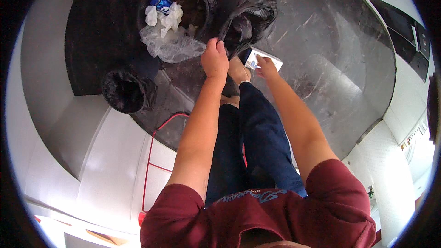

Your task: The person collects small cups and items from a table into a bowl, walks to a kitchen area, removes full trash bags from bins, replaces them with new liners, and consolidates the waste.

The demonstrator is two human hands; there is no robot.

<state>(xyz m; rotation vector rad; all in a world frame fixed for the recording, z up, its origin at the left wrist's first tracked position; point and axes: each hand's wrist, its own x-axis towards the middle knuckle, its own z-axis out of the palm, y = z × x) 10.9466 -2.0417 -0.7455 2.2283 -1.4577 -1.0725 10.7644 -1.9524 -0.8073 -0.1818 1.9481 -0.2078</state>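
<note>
My left hand point(215, 58) pinches the near edge of a black plastic bag point(256, 0), whose mouth hangs open toward me. Pale printed material shows inside the bag, too dark to make out. Just right of the bag, a small white printed box point(270, 58) sits tilted near my foot point(238, 70). My right hand point(267, 68) has its fingers over the near side of this box. Left of the bag, a round dark bin point(207, 10) holds crumpled white tissues point(172, 17) and a blue wrapper point(160, 2). Clear plastic film point(172, 46) spills over its near rim toward my left hand.
A smaller bin with a black liner point(125, 91) stands to the left. Behind it rises a dark panel point(103, 24). A red metal frame point(150, 151) is beside my legs. Dark marbled flooring point(320, 75) extends right, toward pale cabinets and a black built-in appliance point(401, 31).
</note>
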